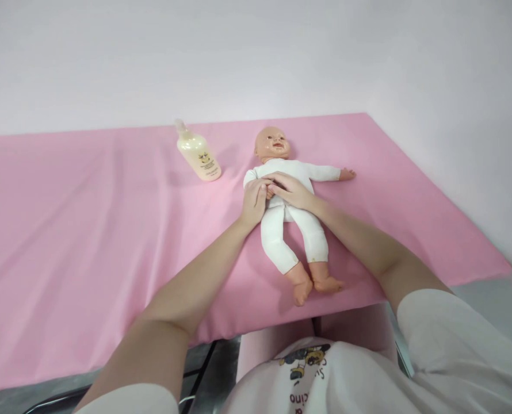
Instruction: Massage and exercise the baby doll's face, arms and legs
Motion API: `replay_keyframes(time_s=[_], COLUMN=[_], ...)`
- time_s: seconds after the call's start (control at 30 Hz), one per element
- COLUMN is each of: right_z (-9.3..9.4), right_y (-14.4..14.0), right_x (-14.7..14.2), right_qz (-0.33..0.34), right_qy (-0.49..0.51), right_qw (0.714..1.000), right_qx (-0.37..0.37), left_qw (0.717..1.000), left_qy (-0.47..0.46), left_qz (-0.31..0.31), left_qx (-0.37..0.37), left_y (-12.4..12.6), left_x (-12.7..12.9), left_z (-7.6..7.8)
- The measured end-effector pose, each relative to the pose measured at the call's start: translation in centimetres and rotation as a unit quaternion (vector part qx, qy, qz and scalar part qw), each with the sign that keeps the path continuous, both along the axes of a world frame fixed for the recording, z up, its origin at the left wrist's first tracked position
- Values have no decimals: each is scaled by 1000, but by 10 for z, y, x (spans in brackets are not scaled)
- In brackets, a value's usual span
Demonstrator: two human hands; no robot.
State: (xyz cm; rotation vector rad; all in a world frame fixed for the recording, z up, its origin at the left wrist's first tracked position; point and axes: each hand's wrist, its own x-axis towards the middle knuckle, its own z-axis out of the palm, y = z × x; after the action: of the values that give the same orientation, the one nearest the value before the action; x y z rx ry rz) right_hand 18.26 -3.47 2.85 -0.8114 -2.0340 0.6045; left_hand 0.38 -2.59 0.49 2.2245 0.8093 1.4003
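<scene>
A bald baby doll (277, 217) with a white cloth body lies face up, its feet towards me. My left hand (253, 202) is closed around the doll's bent arm on the left side. Over the doll's belly lies my right hand (294, 191), its thumb and curved fingers around the same arm's small hand (270, 194). The fingertips of my two hands meet there and partly hide the doll's forearm. The doll's other arm (325, 172) stretches out to the right.
A pump bottle (199, 156) of pale yellow liquid is at the left of the doll's head. Pink cloth (87, 230), creased on the left, covers the table. A white wall (239, 57) rises behind it. Dark chair parts (204, 374) show below the front edge.
</scene>
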Motion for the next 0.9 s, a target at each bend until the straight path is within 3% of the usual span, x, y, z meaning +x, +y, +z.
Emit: replay_keyframes(time_s=[0.43, 0.9], right_z=[-2, -3], right_y=[0, 2], right_x=[1, 1], right_qz=[-11, -20], right_qy=[-6, -7], right_qw=[1000, 1000], right_qx=[4, -2], left_qw=[998, 997], left_qy=[60, 64], left_qz=[25, 32], left_qx=[4, 1], left_y=[6, 7], left_x=[-2, -1], left_z=[-4, -5])
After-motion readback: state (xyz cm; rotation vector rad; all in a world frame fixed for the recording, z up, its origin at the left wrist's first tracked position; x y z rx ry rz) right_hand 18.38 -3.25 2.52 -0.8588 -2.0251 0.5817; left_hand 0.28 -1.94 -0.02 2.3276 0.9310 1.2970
